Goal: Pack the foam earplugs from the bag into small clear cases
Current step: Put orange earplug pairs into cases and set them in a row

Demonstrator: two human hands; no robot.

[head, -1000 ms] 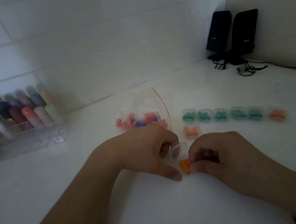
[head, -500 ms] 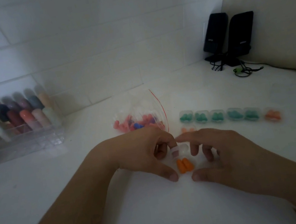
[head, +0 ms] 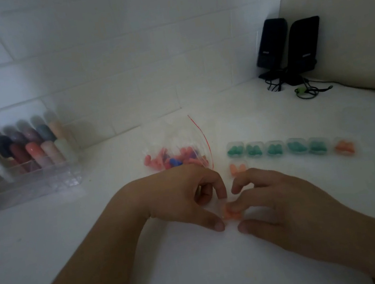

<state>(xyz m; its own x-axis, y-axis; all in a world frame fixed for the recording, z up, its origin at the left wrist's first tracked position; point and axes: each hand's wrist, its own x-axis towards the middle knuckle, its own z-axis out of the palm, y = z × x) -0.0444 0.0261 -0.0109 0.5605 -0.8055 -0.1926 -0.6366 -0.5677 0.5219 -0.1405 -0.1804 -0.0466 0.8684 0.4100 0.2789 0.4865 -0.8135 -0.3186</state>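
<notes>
A white countertop (head: 97, 229) fills the dim view. At its far left stands a clear organizer (head: 28, 167) of coloured tubes; two black speakers (head: 289, 49) sit in the far right corner. Mid-counter lies a clear bag (head: 178, 153) of pink and blue foam earplugs, and beside it a row of small clear cases (head: 274, 148) — five with green plugs, two with orange. Nearest, the left hand (head: 185, 196) and right hand (head: 279, 203) meet, fingers curled around a blurred case of orange earplugs (head: 230, 214) — pinched between them.

Orange earplugs (head: 232, 213), green-filled cases (head: 274, 148), black speakers (head: 289, 47)
</notes>
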